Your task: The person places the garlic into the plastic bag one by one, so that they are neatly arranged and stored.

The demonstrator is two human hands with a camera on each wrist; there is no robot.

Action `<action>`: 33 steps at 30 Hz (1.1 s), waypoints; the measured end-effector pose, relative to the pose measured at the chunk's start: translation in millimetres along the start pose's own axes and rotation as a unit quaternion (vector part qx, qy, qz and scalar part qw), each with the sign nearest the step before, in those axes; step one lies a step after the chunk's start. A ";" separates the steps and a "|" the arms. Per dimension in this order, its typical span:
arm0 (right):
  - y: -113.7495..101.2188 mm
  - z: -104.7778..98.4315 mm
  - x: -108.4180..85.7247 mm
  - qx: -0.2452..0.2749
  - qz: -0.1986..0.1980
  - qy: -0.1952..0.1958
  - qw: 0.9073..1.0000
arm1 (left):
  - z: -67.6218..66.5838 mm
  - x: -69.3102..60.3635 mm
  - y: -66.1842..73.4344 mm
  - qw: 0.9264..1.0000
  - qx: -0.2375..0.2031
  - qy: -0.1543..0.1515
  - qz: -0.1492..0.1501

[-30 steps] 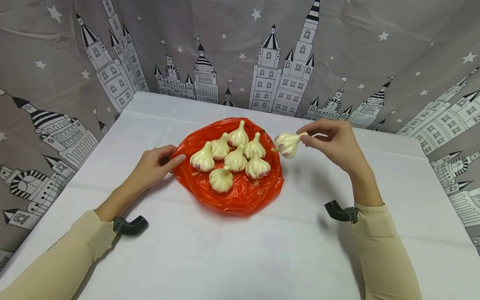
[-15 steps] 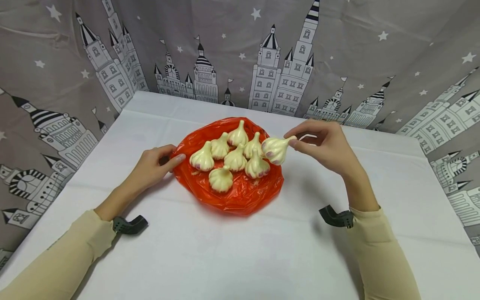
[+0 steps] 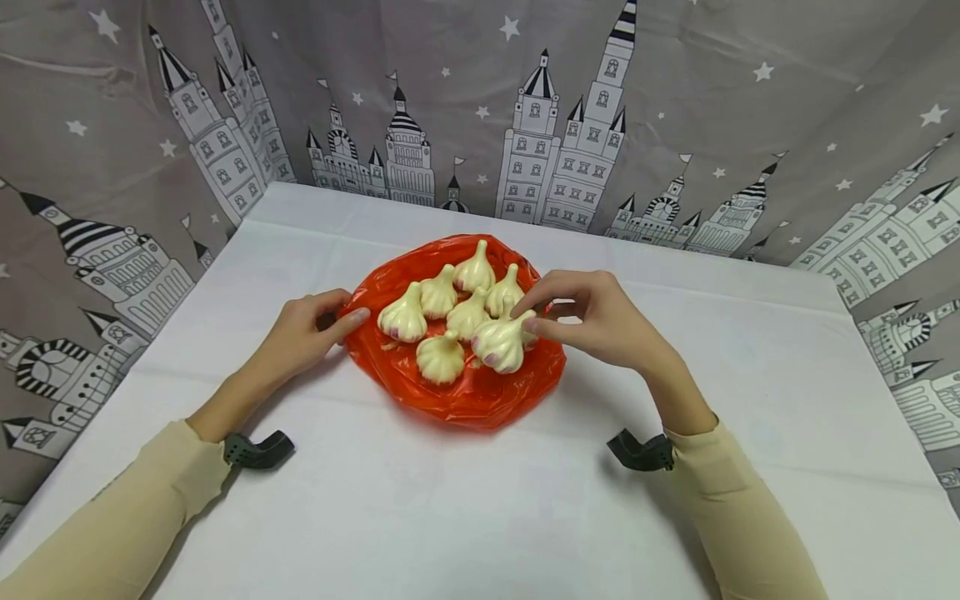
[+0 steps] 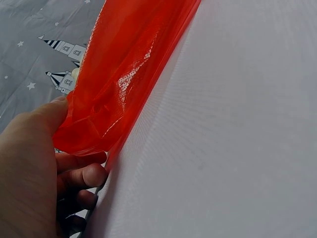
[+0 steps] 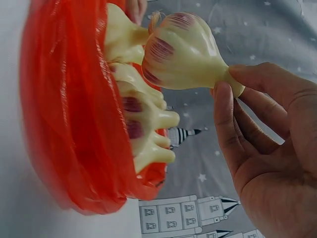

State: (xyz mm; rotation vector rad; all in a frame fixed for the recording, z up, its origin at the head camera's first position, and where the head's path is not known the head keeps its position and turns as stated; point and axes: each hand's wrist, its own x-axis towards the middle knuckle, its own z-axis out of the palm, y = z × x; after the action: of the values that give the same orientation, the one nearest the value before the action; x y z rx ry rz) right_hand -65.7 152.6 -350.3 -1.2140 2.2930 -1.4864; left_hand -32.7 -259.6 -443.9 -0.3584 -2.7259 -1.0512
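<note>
A red plastic bag (image 3: 450, 406) lies open on the table with several garlic bulbs (image 3: 440, 358) inside. At its left side, my left hand (image 3: 306, 332) pinches the rim, thumb over the edge and fingers outside, as the left wrist view shows on the red plastic (image 4: 124, 84). My right hand (image 3: 592, 321) holds one garlic bulb (image 3: 498, 344) by its stem between thumb and fingertips, over the right part of the bag. In the right wrist view this purple-streaked bulb (image 5: 181, 52) is above the other bulbs, and it partly covers one of them in the head view.
The white tablecloth (image 3: 450, 517) spreads around the bag. Behind the table hangs a grey curtain (image 3: 465, 50) printed with castles and stars. Each wrist wears a black camera mount, such as the right one (image 3: 641, 451).
My right hand has carried the garlic bulb leftward and toward me, from beside the bag's right rim to over the bulbs inside. The left hand keeps its hold on the rim.
</note>
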 end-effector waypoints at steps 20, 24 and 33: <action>8.1 29.8 7.2 -0.121 -0.011 -0.078 0.990 | -0.8 -1.0 0.8 1.000 -0.009 -0.004 -0.005; 7.7 33.5 8.1 -0.133 -0.013 -0.071 0.988 | -1.1 -0.5 1.6 1.000 -0.006 -0.006 -0.006; 4.3 35.4 8.5 -0.137 -0.001 -0.045 0.990 | -1.2 -0.5 1.7 1.000 -0.004 -0.007 -0.002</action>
State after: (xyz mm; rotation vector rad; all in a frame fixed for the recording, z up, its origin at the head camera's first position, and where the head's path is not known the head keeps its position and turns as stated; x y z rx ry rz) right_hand -55.4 122.9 -369.0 -1.3194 2.4939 -1.1184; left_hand -31.5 -259.3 -442.1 -0.3641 -2.7367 -1.0647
